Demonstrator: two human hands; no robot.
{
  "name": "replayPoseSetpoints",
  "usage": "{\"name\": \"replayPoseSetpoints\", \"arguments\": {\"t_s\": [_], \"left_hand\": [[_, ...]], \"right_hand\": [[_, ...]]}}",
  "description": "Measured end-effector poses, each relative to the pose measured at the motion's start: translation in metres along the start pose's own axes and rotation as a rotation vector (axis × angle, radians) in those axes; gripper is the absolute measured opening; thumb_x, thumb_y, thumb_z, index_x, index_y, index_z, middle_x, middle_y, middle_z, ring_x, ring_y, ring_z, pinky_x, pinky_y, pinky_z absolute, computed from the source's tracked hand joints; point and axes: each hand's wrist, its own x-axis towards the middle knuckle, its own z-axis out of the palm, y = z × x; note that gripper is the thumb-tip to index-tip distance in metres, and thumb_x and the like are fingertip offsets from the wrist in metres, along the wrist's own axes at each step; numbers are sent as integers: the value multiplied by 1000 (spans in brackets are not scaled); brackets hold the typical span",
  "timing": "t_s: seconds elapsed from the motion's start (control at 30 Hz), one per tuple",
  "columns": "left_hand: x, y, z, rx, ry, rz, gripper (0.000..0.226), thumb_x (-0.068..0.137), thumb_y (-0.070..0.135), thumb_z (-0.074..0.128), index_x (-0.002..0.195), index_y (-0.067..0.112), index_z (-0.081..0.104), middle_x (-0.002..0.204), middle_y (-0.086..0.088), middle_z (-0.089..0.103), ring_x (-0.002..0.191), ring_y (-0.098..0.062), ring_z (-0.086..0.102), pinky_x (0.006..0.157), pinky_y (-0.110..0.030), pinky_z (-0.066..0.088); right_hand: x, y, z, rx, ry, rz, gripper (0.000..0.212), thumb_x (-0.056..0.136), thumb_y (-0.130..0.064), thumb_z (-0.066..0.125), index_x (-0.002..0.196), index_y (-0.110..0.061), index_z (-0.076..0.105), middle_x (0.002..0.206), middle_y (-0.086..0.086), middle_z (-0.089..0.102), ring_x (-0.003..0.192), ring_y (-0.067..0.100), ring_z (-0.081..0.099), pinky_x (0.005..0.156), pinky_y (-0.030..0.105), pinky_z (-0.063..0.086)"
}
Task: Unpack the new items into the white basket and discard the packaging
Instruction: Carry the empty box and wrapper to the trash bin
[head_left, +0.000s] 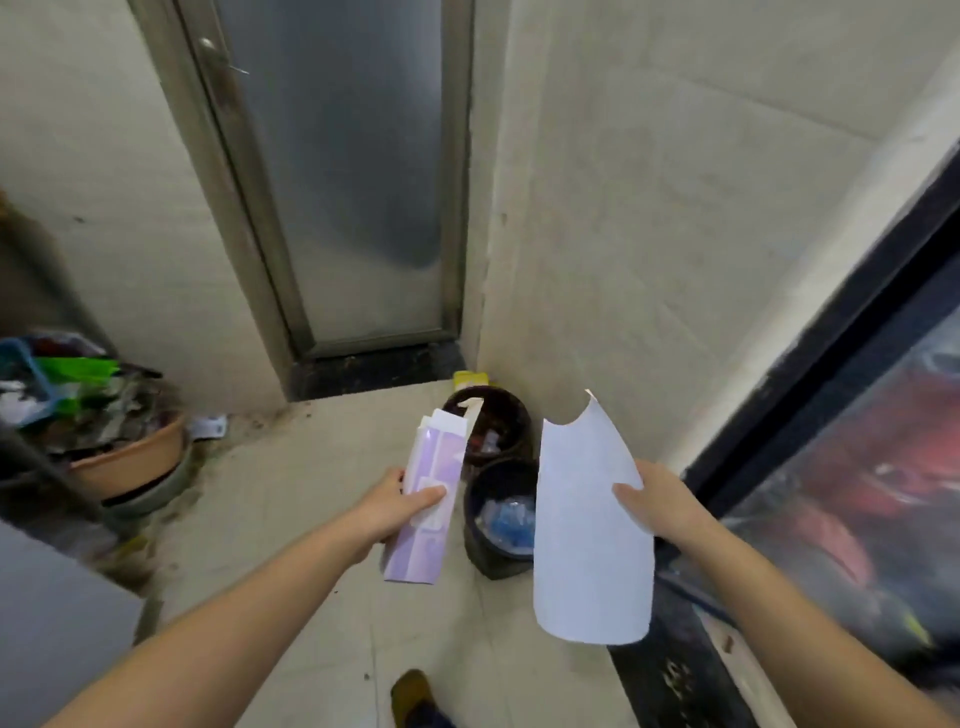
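Purple packaging in left hand, lettering unreadable

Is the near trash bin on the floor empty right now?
No. The near trash bin already holds crumpled blue and clear plastic, visible between the purple box and the white card.

dim, soft, blurred wide-angle edges

A tall lilac package and a curved white sheet are held above two dark bins.
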Motion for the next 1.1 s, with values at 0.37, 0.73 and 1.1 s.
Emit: {"name": "replayPoseSetpoints", "arguments": {"t_s": [0.37,0.73,1.1], "left_hand": [[219,2,83,-181,-40,-291,42,83,23,68,110,21,36,109,-3,52,95,-21,51,82,-38,41],[462,-163,195,-99,173,-458,50,79,18,70,117,9,41,102,0,54,97,-22,55,77,-29,50],[541,-266,261,11,119,-734,67,83,22,63,135,-1,26,128,-18,50,113,-32,53,93,-37,46]], "right_hand": [[225,68,28,161,36,402,24,89,-4,46,106,5,60,103,25,64,92,38,60,77,41,49],[455,200,242,409,-67,491,30,94,-6,40,116,-10,60,98,8,59,89,25,54,81,33,43],[502,299,349,198,-234,647,43,96,-10,38,138,-3,38,137,20,49,124,37,46,108,43,37]]}}
